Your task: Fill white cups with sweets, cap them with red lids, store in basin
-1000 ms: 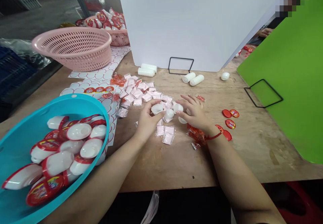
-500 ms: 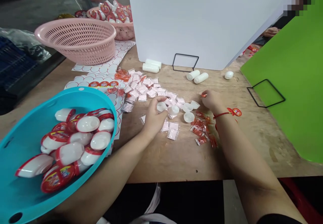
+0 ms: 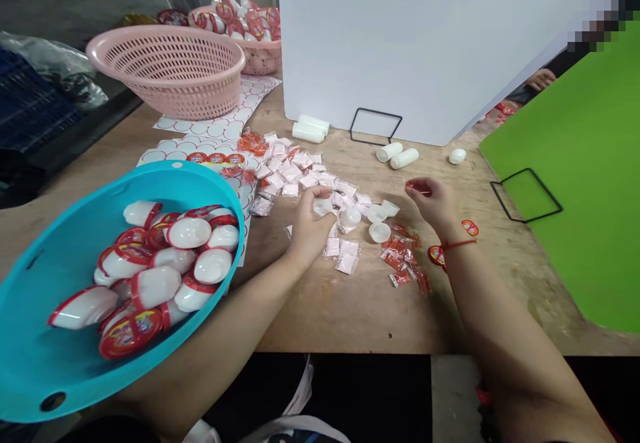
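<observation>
My left hand (image 3: pixel 313 226) curls its thumb and fingers around a small white plastic cup (image 3: pixel 323 208) above the table. To the right, my right hand (image 3: pixel 431 202) pinches a small red packet (image 3: pixel 412 187) between its fingertips. White cups (image 3: pixel 379 232) lie between the two hands. Pink-white sachets (image 3: pixel 291 171) are heaped beyond and beside my left hand. Several red sachets (image 3: pixel 398 256) lie on the wood below my right hand. A red string with a round charm circles my right wrist.
A blue basin (image 3: pixel 239 230) of red-and-white eggs stands at the left. Behind it are a pink basket (image 3: pixel 200 93) and sticker sheets. White tubes (image 3: pixel 404 158) lie near a white board (image 3: pixel 380 43). A green board (image 3: pixel 585 196) stands right; another person's hand shows behind.
My right hand has turned and lifted slightly with the red packet. My left hand still holds the cup. The whole view has shifted a little.
</observation>
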Motion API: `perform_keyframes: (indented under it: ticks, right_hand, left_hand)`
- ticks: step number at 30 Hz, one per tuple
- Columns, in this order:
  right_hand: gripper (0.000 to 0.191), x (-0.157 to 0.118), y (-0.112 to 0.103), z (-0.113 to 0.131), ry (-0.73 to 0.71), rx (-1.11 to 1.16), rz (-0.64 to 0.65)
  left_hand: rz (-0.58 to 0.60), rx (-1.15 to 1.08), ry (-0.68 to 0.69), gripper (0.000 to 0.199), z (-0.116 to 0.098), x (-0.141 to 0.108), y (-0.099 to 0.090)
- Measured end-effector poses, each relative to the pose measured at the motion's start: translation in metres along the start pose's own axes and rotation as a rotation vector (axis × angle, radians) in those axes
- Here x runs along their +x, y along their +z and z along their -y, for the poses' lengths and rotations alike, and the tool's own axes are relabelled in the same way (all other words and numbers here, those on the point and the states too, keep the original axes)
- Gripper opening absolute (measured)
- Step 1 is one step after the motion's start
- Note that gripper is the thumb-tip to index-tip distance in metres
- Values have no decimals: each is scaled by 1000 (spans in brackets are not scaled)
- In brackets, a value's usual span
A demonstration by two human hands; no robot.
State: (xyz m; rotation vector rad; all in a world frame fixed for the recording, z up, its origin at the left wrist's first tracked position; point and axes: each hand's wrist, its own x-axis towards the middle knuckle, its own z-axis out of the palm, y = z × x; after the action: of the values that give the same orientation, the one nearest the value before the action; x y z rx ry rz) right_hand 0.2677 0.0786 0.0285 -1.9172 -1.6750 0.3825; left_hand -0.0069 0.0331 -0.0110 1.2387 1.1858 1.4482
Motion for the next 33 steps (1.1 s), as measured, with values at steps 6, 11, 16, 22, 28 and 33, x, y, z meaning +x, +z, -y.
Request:
perform_keyframes:
  ticks: [6,11,16,22,28,33]
  right_hand:
    - [9,-102,25,54,-548,49,207]
    - [16,-119,52,62,-565,-15,314]
    - [23,-114,45,67,-438,47,412]
    - [9,-108,25,75,-401,396,323]
    - [15,-90,28,79,-418,624,49]
    - [16,-88,34,84,-623,216,-136]
  left_hand:
    - [6,34,17,42,1,-3,2]
    - [34,-1,21,42,0,-5,4]
    - [94,-111,3,43,0,-4,5]
    - [247,-47,51,53,1,-5,2]
    - [564,-391,-160,63,-7,-9,1]
    - [488,-415,-226,49,-14,-14,6]
